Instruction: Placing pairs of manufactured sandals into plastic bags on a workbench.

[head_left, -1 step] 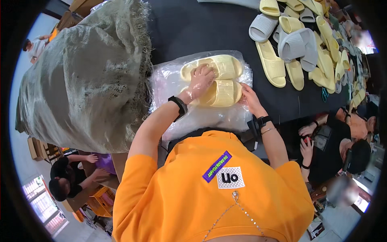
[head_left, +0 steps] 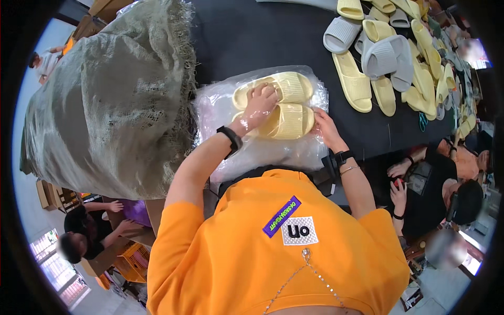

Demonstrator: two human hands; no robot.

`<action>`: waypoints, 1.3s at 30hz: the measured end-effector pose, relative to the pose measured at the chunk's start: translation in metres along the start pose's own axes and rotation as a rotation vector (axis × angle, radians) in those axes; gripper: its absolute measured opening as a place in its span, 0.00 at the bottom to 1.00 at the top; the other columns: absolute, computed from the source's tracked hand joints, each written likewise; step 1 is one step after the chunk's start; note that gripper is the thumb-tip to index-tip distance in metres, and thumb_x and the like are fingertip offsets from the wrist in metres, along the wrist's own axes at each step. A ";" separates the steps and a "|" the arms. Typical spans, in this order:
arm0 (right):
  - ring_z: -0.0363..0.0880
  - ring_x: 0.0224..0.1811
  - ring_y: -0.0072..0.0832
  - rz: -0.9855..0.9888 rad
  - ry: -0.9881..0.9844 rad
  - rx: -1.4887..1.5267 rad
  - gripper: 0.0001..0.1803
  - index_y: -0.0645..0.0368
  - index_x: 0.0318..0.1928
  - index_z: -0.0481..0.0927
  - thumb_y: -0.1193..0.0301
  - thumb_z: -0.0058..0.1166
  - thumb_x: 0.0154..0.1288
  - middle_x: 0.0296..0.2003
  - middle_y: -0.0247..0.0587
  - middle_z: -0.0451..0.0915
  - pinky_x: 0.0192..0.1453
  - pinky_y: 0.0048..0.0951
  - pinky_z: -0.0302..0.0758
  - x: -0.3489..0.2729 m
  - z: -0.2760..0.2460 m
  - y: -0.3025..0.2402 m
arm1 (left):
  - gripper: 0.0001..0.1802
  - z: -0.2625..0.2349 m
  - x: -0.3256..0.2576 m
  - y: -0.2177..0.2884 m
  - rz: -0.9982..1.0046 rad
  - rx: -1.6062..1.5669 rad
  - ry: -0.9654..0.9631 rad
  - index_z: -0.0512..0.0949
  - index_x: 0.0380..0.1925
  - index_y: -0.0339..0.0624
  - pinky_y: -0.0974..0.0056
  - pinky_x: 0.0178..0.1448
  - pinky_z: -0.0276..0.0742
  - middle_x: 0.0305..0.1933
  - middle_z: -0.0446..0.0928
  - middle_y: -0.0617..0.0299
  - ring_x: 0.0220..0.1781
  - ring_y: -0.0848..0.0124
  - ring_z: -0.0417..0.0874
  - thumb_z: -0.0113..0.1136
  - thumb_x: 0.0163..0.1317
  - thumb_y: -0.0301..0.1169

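A pair of pale yellow slippers lies side by side, the far slipper [head_left: 296,86] above the near slipper [head_left: 295,122], toes to the right. Clear plastic bag [head_left: 220,107] film covers them, on a stack of similar film. My left hand [head_left: 258,105] reaches in from the left with glinting film over its wrist. Its fingers are bent over the slippers' inner edges where the two meet. At the near slipper's toe, my right hand [head_left: 326,128] has its fingers closed at the bag's right edge; its fingertips are partly hidden.
A big grey woven sack [head_left: 105,105] stands on the left. Loose yellow and grey slippers, such as a grey slipper [head_left: 380,58], are heaped at the far right of the black table [head_left: 236,37]. One person [head_left: 92,228] is at lower left, another [head_left: 428,184] at right.
The slippers and my left hand have shifted very slightly to the left. My right hand stays at the toe end.
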State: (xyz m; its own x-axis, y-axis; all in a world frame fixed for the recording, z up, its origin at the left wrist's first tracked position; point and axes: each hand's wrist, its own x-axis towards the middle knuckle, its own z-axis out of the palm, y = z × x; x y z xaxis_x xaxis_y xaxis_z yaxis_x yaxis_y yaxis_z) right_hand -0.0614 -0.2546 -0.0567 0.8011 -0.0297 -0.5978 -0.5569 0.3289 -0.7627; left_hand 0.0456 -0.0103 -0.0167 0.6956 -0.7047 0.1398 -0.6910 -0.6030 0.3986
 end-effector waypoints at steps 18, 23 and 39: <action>0.68 0.21 0.15 -0.391 0.447 -0.445 0.15 0.61 0.48 0.76 0.78 0.43 0.62 0.29 0.34 0.74 0.24 0.19 0.70 -0.063 -0.004 0.021 | 0.20 -0.003 -0.122 -0.037 -0.261 0.088 0.122 0.72 0.44 0.39 0.49 0.61 0.56 0.54 0.67 0.52 0.62 0.55 0.62 0.53 0.46 0.25; 0.69 0.21 0.15 -0.447 0.499 -0.475 0.14 0.63 0.49 0.75 0.77 0.43 0.63 0.29 0.34 0.75 0.24 0.19 0.70 -0.077 -0.009 0.024 | 0.21 -0.044 -0.168 -0.070 -0.581 -0.162 0.332 0.69 0.49 0.36 0.54 0.61 0.59 0.54 0.69 0.53 0.60 0.59 0.65 0.53 0.55 0.30; 0.71 0.32 0.20 -0.332 0.036 -0.475 0.22 0.60 0.51 0.73 0.77 0.53 0.52 0.46 0.38 0.73 0.40 0.22 0.70 -0.052 0.018 0.063 | 0.16 -0.095 -0.028 0.057 -0.274 -0.165 0.340 0.70 0.34 0.33 0.50 0.48 0.60 0.41 0.70 0.46 0.46 0.51 0.68 0.49 0.40 0.19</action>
State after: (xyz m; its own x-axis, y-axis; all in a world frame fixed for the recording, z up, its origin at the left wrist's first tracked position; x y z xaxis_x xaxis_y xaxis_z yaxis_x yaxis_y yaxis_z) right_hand -0.1342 -0.2151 -0.0686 0.9464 -0.0935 -0.3092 -0.3209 -0.1630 -0.9330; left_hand 0.0053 0.0107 0.0886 0.8922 -0.3486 0.2873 -0.4514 -0.6627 0.5976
